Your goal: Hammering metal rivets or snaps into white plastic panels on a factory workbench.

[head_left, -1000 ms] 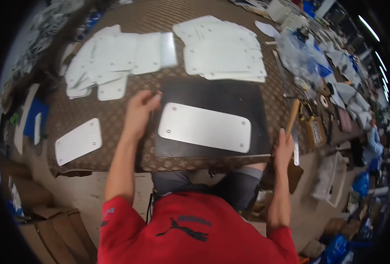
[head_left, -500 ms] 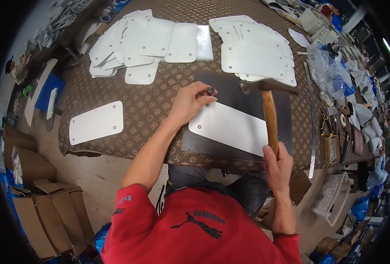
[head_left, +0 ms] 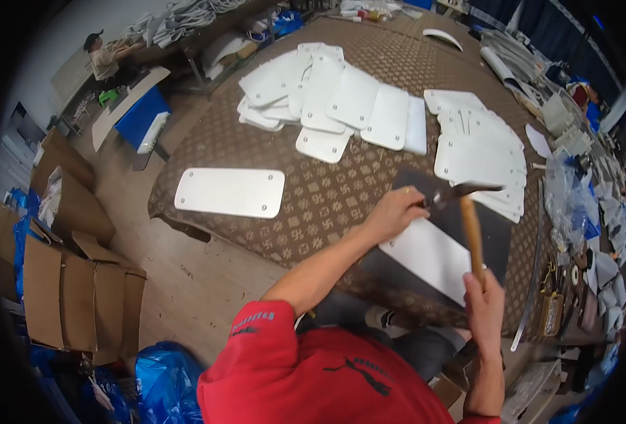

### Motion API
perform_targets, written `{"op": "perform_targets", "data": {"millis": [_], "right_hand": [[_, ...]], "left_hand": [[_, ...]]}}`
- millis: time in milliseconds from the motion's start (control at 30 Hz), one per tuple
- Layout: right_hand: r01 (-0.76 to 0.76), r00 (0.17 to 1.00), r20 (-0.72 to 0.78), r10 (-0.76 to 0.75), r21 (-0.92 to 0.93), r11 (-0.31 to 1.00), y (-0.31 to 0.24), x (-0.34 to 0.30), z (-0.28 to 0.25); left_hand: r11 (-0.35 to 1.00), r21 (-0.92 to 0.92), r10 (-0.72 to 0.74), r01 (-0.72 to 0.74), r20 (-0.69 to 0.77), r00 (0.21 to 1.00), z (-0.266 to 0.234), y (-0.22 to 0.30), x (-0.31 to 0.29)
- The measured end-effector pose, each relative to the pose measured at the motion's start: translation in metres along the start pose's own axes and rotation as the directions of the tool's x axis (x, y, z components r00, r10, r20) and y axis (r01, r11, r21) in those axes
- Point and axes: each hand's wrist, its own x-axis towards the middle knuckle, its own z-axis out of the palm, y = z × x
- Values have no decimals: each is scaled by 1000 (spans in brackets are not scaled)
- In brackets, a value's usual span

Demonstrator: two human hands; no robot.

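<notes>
Evidently, in the head view, the white, round-cornered rectangular panel [head_left: 427,256] lies on the flat black mat [head_left: 494,240], with the left hand [head_left: 399,210] at its upper-left corner. Those fingers pinch narrowly around a small dark tool [head_left: 426,203] (mostly hidden), while the right hand [head_left: 485,302] wraps a wooden-handled hammer [head_left: 472,230]. The panel looks light, fairly stiff and slippery, best held by its edges; the hammer seems head-heavy, suiting a low grip.
</notes>
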Motion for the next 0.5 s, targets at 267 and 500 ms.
{"op": "perform_targets", "data": {"millis": [267, 500], "right_hand": [[-114, 983, -63, 173, 529, 841, 0, -47, -9], [-160, 978, -57, 201, 418, 894, 20, -59, 12]], "left_hand": [[837, -440, -343, 326, 42, 938, -49, 29, -2], [879, -296, -346, 375, 145, 927, -39, 33, -26]]}}
